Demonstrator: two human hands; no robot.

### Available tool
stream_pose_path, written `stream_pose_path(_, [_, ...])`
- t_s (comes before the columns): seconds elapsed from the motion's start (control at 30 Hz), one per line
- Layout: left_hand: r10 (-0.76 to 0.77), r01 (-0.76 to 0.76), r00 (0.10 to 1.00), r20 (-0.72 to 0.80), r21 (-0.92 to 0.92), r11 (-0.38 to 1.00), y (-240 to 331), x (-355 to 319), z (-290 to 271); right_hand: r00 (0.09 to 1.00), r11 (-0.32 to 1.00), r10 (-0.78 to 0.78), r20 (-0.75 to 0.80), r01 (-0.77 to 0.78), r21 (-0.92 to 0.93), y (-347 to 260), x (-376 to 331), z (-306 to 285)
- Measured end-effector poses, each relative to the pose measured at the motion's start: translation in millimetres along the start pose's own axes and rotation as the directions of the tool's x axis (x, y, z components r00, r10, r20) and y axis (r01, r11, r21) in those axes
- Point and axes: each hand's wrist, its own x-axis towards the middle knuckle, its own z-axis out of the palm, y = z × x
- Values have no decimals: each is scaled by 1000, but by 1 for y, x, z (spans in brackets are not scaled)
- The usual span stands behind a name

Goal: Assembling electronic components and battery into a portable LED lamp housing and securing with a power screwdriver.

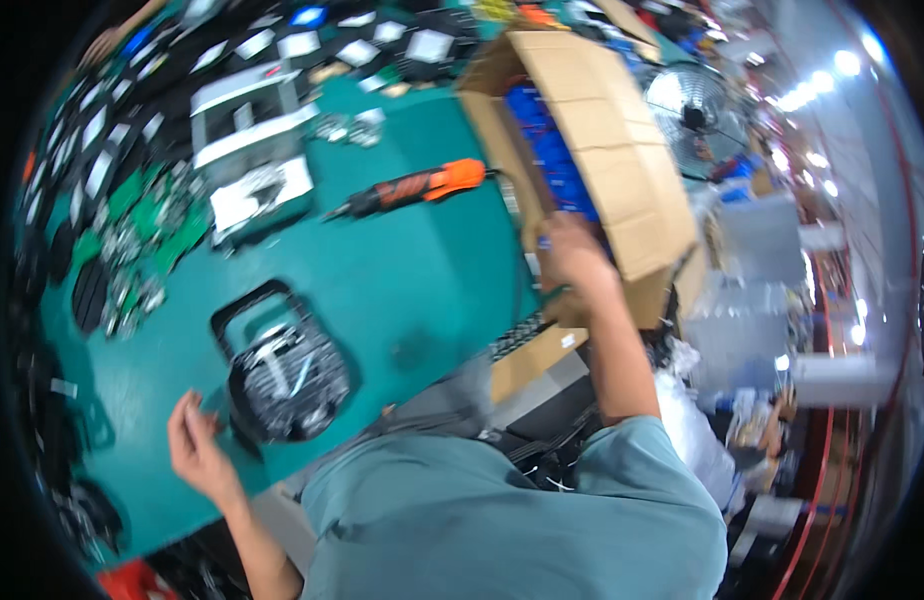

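A black plastic housing (290,385) with a loop-shaped handle lies on the green table mat, its inside showing shiny dark and silvery parts. Just left of its near end, my left hand (196,447) hovers with fingers loosely bent and apart, holding nothing visible. Over at the right, my right hand (574,258) reaches to the opening of a tall cardboard box (612,130). Blue pieces (550,150) sit inside that box, right by my fingers. Blur and the angle hide whether those fingertips grip anything. An orange and black power screwdriver (412,188) rests on the mat between the hands.
A grey metal bin (244,115) stands at the back left with a white tray of small parts before it. Green pieces with clear bits (142,225) are heaped at the left. Black parts crowd the far edge, where another person's hand (104,45) shows. A fan (692,118) stands beyond the box.
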Motion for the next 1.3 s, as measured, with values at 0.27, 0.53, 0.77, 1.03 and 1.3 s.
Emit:
stream_pose_path(0.27, [95, -95, 995, 8, -36, 995, 32, -5, -5, 944, 926, -191, -267, 83, -369, 10, 8, 39])
stream_pose_path(0.53, [213, -211, 976, 50, -50, 976, 67, -33, -3, 993, 916, 31, -111, -72, -395, 0, 37, 40])
stream_pose_path(0.77, [256, -257, 966, -23, -101, 961, 87, -56, -13, 767, 985, 163, -621, -85, 152, 10, 8, 17])
stream_pose_path(1.03, [320, -149, 841, 435, -382, 912, 134, -102, 73, 877, 195, 390, -281, 220, 956, 12, 6, 17])
stream_pose_path(1.3, [331, -87, 636, 697, -361, 928, 173, -75, 310, 871, -25, 156, -465, 474, 880, -11, -31, 0])
